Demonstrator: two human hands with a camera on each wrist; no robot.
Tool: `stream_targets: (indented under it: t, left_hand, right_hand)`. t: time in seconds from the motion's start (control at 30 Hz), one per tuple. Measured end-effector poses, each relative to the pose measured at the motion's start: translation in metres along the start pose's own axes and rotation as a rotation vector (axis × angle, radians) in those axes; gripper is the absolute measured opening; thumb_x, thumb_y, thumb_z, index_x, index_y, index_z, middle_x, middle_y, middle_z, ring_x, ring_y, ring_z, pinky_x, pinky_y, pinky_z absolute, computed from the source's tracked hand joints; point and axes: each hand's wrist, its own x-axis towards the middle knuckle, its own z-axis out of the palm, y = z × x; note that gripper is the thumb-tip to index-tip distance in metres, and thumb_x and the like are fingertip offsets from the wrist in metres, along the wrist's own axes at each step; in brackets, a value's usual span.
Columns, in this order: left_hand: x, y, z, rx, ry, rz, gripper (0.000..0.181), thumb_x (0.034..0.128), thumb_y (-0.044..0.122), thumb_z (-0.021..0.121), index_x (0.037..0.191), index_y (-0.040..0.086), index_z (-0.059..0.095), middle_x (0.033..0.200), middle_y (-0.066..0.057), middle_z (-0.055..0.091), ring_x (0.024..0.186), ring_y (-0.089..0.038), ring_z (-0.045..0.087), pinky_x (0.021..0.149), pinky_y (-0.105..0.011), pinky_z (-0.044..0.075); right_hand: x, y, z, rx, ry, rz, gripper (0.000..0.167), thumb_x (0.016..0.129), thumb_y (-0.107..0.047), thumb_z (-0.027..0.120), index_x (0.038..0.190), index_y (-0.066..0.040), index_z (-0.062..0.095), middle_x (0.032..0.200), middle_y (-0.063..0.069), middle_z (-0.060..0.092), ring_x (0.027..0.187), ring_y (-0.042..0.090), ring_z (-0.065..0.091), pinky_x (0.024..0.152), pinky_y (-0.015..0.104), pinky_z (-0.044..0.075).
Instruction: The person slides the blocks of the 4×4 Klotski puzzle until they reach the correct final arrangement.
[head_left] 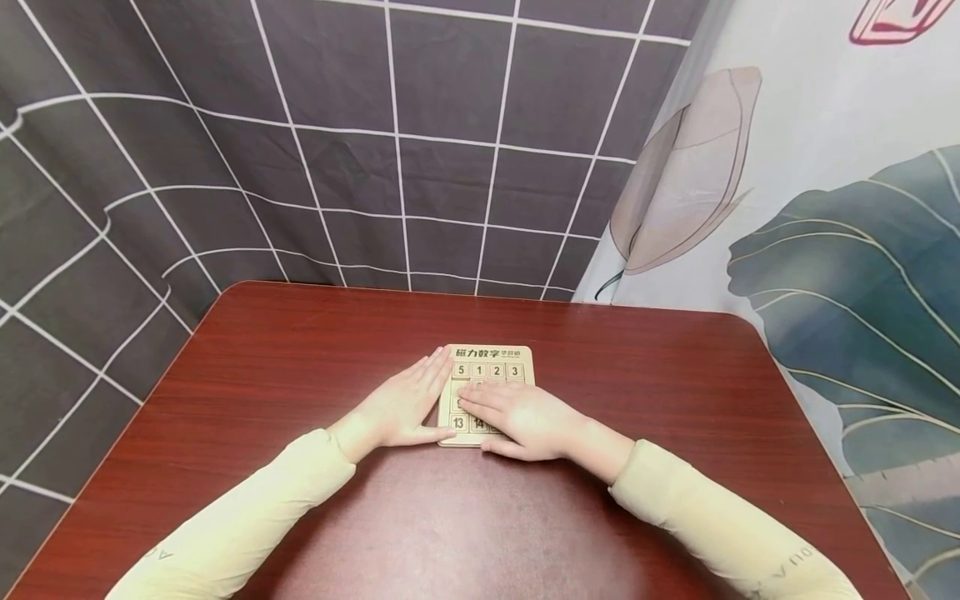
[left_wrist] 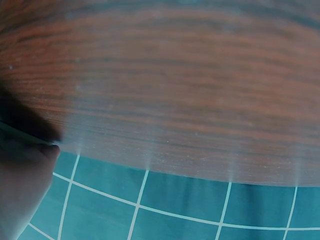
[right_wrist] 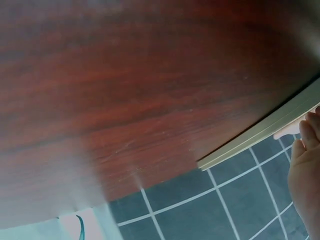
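A pale number sliding puzzle (head_left: pixel 491 352) with Chinese lettering along its top lies flat on the red-brown table. Tiles 5, 1, 2 and 3 show in its upper row; 13 and 14 show lower down. My left hand (head_left: pixel 397 406) rests against the puzzle's left side, fingers straight and thumb at the lower left corner. Across the middle and lower right tiles lies my right hand (head_left: pixel 528 421), its straight fingers touching them and hiding several numbers. In the right wrist view the puzzle's edge (right_wrist: pixel 260 131) runs beside the hand (right_wrist: pixel 306 175).
The wood-grain table (head_left: pixel 300 350) extends around the puzzle on all sides. Behind it hangs a dark grey curtain (head_left: pixel 442 175) with white grid lines. To the right hangs a pale curtain (head_left: pixel 810 125) with leaf patterns.
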Motion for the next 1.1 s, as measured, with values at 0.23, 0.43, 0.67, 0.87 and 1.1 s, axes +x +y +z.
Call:
stream_targets:
  t: [0.23, 0.43, 0.67, 0.87, 1.1]
  left_hand:
    - [0.001, -0.001, 0.000, 0.003, -0.015, -0.005, 0.106, 0.0981, 0.065, 0.058, 0.161, -0.015, 0.027, 0.172, -0.032, 0.021, 0.163, -0.042, 0.025, 0.134, -0.047, 0.028]
    - [0.001, 0.000, -0.001, -0.001, -0.021, -0.008, 0.106, 0.0984, 0.066, 0.057, 0.162, -0.014, 0.027, 0.173, -0.032, 0.021, 0.163, -0.041, 0.025, 0.134, -0.046, 0.028]
    - [0.000, 0.000, -0.002, -0.011, -0.018, -0.009, 0.107, 0.0980, 0.066, 0.058, 0.162, -0.014, 0.026, 0.173, -0.032, 0.020, 0.163, -0.041, 0.024, 0.134, -0.047, 0.028]
    - [0.000, 0.000, -0.001, -0.009, -0.019, -0.010, 0.107, 0.0980, 0.065, 0.058, 0.162, -0.014, 0.026, 0.173, -0.031, 0.019, 0.163, -0.041, 0.024, 0.134, -0.046, 0.027]
    - [0.000, 0.001, -0.004, -0.014, -0.015, -0.005, 0.106, 0.0984, 0.065, 0.058, 0.161, -0.015, 0.026, 0.173, -0.032, 0.020, 0.163, -0.041, 0.025, 0.134, -0.047, 0.029]
  right_hand:
    - [0.011, 0.019, -0.003, 0.009, -0.004, 0.067, 0.063, 0.106, -0.041, 0.061, 0.157, -0.005, 0.051, 0.164, 0.010, 0.051, 0.153, 0.025, 0.049, 0.128, 0.044, 0.040]
    - [0.020, 0.032, 0.000, 0.002, -0.033, 0.095, 0.067, 0.106, -0.044, 0.059, 0.159, -0.004, 0.048, 0.166, 0.012, 0.048, 0.156, 0.026, 0.045, 0.131, 0.043, 0.036]
    - [0.022, 0.030, 0.005, 0.000, -0.024, 0.065, 0.070, 0.104, -0.047, 0.061, 0.158, -0.005, 0.049, 0.166, 0.011, 0.049, 0.155, 0.025, 0.047, 0.130, 0.043, 0.037]
    - [0.014, 0.016, 0.002, -0.005, -0.027, 0.039, 0.070, 0.104, -0.047, 0.061, 0.159, -0.006, 0.049, 0.166, 0.011, 0.048, 0.155, 0.025, 0.047, 0.129, 0.043, 0.039]
    - [0.008, 0.016, -0.002, -0.007, -0.014, 0.047, 0.066, 0.105, -0.045, 0.060, 0.158, -0.006, 0.050, 0.165, 0.010, 0.049, 0.154, 0.024, 0.047, 0.129, 0.041, 0.040]
